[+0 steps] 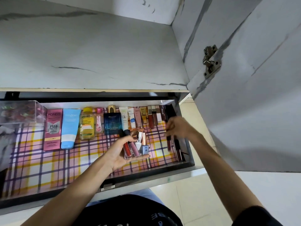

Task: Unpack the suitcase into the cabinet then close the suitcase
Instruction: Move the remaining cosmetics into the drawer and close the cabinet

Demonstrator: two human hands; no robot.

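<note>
The cabinet's drawer (146, 174) is pulled out, lined with pink checked paper. Along its back lies a row of cosmetics: a pink Pond's box (53, 128), a blue tube (69, 128), a yellow Garnier bottle (87, 123), a dark blue cologne box (112, 123) and several small tubes and lip glosses. My left hand (123, 150) is palm up over the drawer, holding a bunch of lip glosses and nail polish bottles (136, 144). My right hand (177, 126) is blurred at the drawer's right end, fingers pinching a dark lip gloss tube (168, 141). The suitcase is out of view.
A clear plastic box (21, 111) with colourful items stands at the drawer's back left. A marble-pattern shelf (91, 54) runs above the drawer. The open cabinet door (252, 95) with its hinge (211, 61) stands at the right. Pale floor tiles lie below.
</note>
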